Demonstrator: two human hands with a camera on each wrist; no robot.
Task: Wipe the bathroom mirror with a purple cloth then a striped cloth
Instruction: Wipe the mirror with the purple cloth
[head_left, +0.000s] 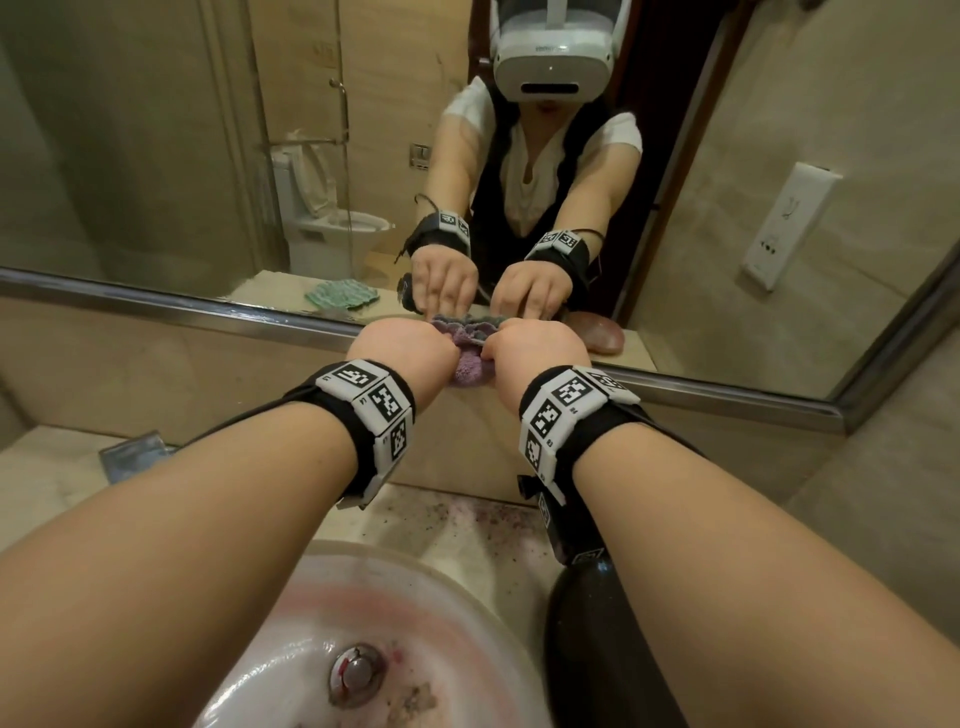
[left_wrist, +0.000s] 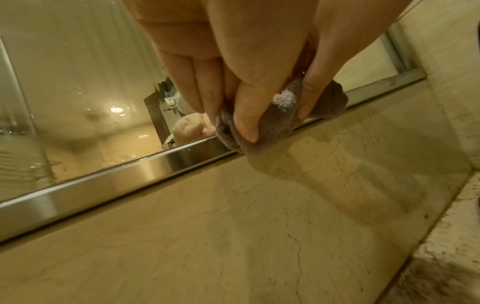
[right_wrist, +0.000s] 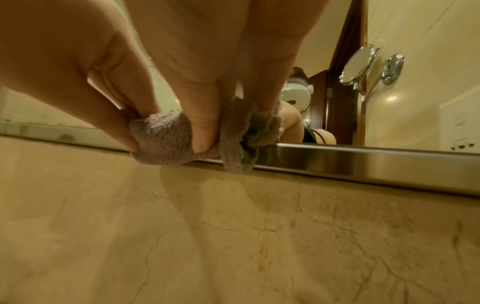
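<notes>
The purple cloth (head_left: 470, 361) is bunched up against the bottom edge of the bathroom mirror (head_left: 156, 156), right on its metal frame (head_left: 208, 312). My left hand (head_left: 408, 348) pinches the cloth's left end, thumb in front (left_wrist: 249, 115). My right hand (head_left: 540, 348) pinches its right end between thumb and fingers (right_wrist: 162, 135). In the right wrist view the cloth (right_wrist: 233, 148) shows a greenish underside. A green striped cloth (head_left: 340, 295) is seen only as a reflection in the mirror, lying on a counter.
Below my forearms is a white sink basin (head_left: 332, 551) with a metal drain plug (head_left: 357, 675). A dark bottle (head_left: 597, 649) stands to its right. A beige marble wall (left_wrist: 233, 226) runs under the mirror. A white socket panel (head_left: 789, 223) is on the right wall.
</notes>
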